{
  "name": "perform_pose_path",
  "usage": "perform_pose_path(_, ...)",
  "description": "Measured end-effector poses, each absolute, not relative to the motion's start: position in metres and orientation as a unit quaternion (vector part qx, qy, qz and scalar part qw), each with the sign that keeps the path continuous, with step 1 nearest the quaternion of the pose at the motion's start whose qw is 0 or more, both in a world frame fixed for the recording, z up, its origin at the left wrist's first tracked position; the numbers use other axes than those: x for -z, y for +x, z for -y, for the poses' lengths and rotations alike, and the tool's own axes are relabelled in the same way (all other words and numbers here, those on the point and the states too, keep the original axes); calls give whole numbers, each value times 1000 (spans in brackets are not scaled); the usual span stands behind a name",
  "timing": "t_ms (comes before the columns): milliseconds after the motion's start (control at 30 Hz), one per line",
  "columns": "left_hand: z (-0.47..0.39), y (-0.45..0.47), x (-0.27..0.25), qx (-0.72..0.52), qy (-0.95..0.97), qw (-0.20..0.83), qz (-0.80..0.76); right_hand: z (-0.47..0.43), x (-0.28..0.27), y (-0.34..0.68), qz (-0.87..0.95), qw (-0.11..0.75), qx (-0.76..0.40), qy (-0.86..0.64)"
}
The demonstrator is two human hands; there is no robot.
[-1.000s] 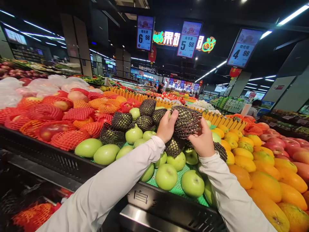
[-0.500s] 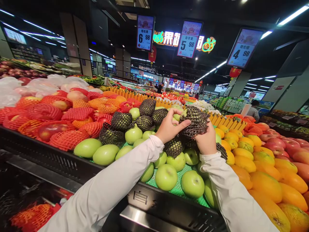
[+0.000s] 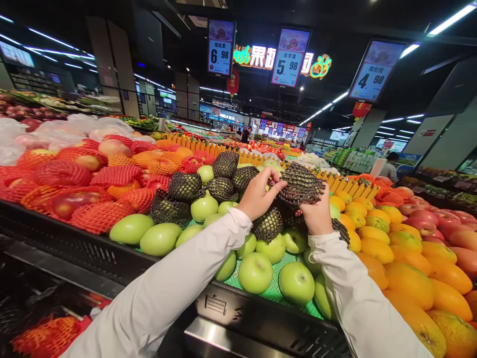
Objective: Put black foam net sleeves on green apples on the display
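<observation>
my left hand (image 3: 257, 195) and right hand (image 3: 316, 215) both pinch a black foam net sleeve (image 3: 301, 185), held up over the green apples (image 3: 255, 271) at the centre of the stall. at nine o'clock lie red-netted apples (image 3: 61, 174); at three o'clock, mangoes (image 3: 410, 278). more black-netted apples (image 3: 185, 186) sit at ten o'clock of my hands.
</observation>
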State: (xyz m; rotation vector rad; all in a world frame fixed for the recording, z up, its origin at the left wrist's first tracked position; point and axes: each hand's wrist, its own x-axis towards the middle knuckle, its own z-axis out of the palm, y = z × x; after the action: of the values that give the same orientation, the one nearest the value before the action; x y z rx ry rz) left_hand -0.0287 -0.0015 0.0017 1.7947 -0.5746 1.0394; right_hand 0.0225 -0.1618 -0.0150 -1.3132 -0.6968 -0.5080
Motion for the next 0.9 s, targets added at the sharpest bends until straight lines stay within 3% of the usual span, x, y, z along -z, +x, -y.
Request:
perform_pose_path(133, -5, -21, -1, -497, 707, 479, 155, 160, 11, 15, 274, 728, 177, -602)
perform_pose_path(233, -7, -20, 0, -454, 749, 468, 114, 159, 9, 12, 265, 735, 173, -600)
perform_pose_path(400, -5, -28, 1, -464, 754, 429, 182, 161, 11, 20, 288, 747, 218, -558)
perform_pose_path(667, 4, -27, 3, -251, 664, 655, 258, 162, 10, 10, 330, 708, 302, -546)
perform_pose_path(767, 9, -28, 3, -169, 649, 682, 293, 162, 8, 3, 331, 690, 302, -568)
perform_pose_path(900, 10, -27, 5, -169, 637, 686, 308, 163, 9, 4, 326, 648, 308, -616)
